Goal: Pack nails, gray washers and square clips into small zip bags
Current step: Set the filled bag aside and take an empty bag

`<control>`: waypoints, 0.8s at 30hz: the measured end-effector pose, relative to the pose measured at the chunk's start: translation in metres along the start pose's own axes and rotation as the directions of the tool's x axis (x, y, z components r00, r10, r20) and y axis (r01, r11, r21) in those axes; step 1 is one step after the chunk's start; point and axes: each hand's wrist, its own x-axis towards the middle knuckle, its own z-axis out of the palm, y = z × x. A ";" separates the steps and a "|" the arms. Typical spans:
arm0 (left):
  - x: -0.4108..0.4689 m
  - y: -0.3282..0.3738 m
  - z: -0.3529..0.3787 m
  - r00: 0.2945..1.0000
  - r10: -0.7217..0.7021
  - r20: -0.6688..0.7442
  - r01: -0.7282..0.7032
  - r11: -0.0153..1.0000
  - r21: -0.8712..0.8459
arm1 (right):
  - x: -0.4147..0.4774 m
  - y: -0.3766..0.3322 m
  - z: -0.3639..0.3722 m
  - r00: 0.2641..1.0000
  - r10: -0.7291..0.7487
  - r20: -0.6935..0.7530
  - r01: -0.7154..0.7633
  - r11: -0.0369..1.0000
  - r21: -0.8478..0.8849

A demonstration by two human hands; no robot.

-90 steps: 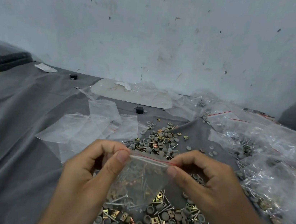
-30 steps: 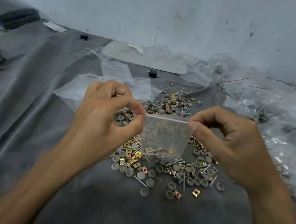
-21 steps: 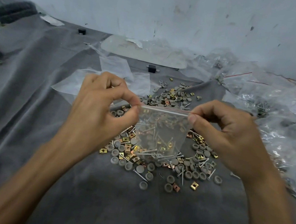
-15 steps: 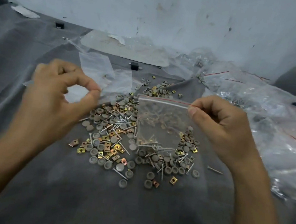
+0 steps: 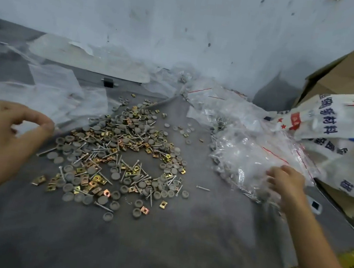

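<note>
Left of the heap of nails, washers and clips (image 5: 119, 155), the left hand (image 5: 2, 133) hovers loosely curled, holding nothing. Right of the heap, the right hand (image 5: 286, 182) touches the filled bags (image 5: 244, 147); its grip is too blurred to tell.

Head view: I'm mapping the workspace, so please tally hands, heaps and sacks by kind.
Hands: 2 (left hand, right hand)
Loose hardware pile: 1
Heap of filled zip bags: 1
Printed sack: 1
Total: 5
</note>
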 end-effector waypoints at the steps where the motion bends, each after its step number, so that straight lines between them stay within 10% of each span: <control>1: -0.005 0.002 0.001 0.999 0.011 -0.048 -0.010 0.999 0.036 | 0.000 0.012 -0.003 1.000 -0.015 -0.027 0.013 0.996 -0.090; 11: 0.006 -0.025 0.016 0.985 -0.132 -0.108 0.166 0.889 0.427 | -0.138 0.066 0.048 0.858 -0.308 0.410 0.462 0.812 -0.356; 17: 0.071 -0.036 0.023 0.912 -0.410 -0.037 0.368 0.773 0.517 | -0.152 0.066 0.057 0.813 -0.410 0.413 0.578 0.654 -0.487; 24: 0.095 -0.046 0.001 0.903 -0.416 -0.110 0.424 0.817 0.390 | -0.150 0.067 0.060 0.788 -0.493 0.369 0.615 0.598 -0.514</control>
